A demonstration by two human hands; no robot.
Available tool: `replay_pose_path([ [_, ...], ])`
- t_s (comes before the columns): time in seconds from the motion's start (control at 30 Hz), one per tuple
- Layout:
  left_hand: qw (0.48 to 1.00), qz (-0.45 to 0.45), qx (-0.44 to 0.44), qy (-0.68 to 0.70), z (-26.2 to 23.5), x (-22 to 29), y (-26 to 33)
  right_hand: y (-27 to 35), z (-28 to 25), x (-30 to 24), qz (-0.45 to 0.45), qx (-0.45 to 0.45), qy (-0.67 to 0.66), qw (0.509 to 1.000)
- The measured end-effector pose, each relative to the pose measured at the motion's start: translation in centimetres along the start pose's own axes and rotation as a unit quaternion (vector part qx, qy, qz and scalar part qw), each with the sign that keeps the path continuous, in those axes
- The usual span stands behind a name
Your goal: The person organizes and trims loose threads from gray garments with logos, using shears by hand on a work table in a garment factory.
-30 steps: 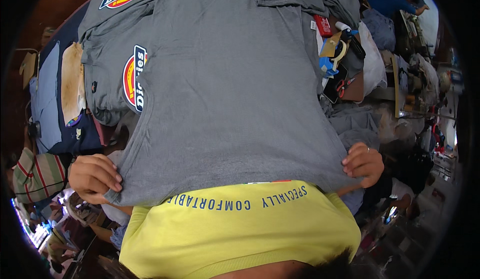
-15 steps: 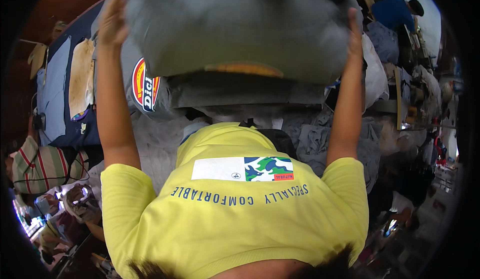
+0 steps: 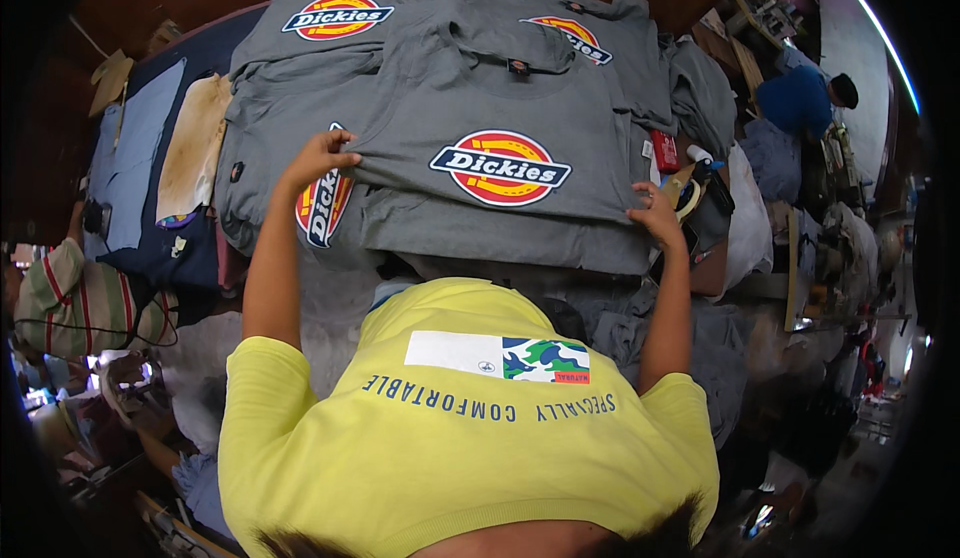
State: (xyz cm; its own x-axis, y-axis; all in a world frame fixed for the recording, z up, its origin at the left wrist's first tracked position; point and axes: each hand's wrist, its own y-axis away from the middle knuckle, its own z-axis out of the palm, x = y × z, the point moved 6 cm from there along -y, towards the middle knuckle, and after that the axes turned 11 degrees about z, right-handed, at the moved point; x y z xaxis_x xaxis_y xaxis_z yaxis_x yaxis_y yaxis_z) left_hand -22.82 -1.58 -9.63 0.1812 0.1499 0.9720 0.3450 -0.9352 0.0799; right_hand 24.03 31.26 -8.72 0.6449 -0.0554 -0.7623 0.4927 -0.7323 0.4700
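Head view: the left hand (image 3: pixel 318 158) pinches the left edge of a grey T-shirt (image 3: pixel 500 148) with a red, yellow and blue chest logo, and the right hand (image 3: pixel 655 216) is closed on its lower right edge. The shirt lies flat, logo up, atop a stack of like grey shirts (image 3: pixel 300 88) on the table. A striped garment (image 3: pixel 75 303) sits well apart at left.

Both arms stretched forward, elbows near straight — left hand (image 3: pixel 318 158) pinched shut, right hand (image 3: pixel 655 213) curled, knuckles up.
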Motion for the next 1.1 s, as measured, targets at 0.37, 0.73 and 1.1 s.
replay_pose_path([
  [0.37, 0.92, 0.354, 0.162, 0.053, -5.8, 24.8, 1.1, 9.6, -9.1, -18.8, -0.291, -0.007, -0.229, 0.929],
  [0.73, 0.872, 0.422, 0.136, 0.207, -9.4, 29.7, 7.5, 17.3, -11.7, -22.6, -0.371, 0.039, -0.149, 0.916],
  [1.1, 0.782, 0.464, 0.179, 0.375, -9.3, 30.6, 16.1, 20.2, -5.7, -24.6, -0.503, 0.15, 0.222, 0.822],
])
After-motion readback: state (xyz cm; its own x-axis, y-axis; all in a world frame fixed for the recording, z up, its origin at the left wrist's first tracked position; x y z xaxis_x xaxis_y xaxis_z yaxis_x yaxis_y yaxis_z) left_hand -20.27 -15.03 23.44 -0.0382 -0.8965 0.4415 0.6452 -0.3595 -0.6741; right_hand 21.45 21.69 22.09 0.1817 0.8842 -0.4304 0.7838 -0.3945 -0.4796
